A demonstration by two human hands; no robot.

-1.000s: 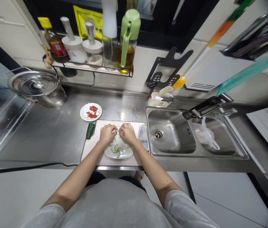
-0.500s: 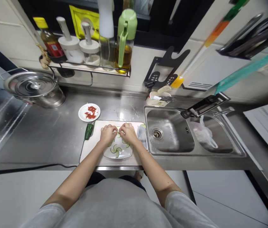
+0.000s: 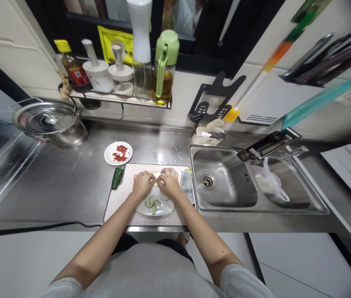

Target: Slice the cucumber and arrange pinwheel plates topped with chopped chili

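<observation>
My left hand [image 3: 143,184] and my right hand [image 3: 169,182] meet over the far part of a white plate [image 3: 164,211]. Their fingertips are pinched together on a thin cucumber slice, partly hidden by the fingers. Closer to me on the plate, several curved cucumber slices [image 3: 153,203] form a pinwheel. More slices show partly under my right hand. Beneath the plate is a pale cutting board [image 3: 117,212]. A broad knife blade [image 3: 187,185] lies at its right side, and a dark green cucumber piece [image 3: 117,179] rests by its left edge.
A small white plate [image 3: 108,153] of chopped red bits stands behind the cucumber piece. To the right is a double sink [image 3: 225,178] with a plastic bag [image 3: 268,182]. A lidded steel pot [image 3: 66,134] is at left, and a bottle rack [image 3: 125,98] hangs above.
The camera view has tilted up slightly, so the counter appears lower in the picture. Both hands stay pinched at the far part of the plate, with only small finger movement.
</observation>
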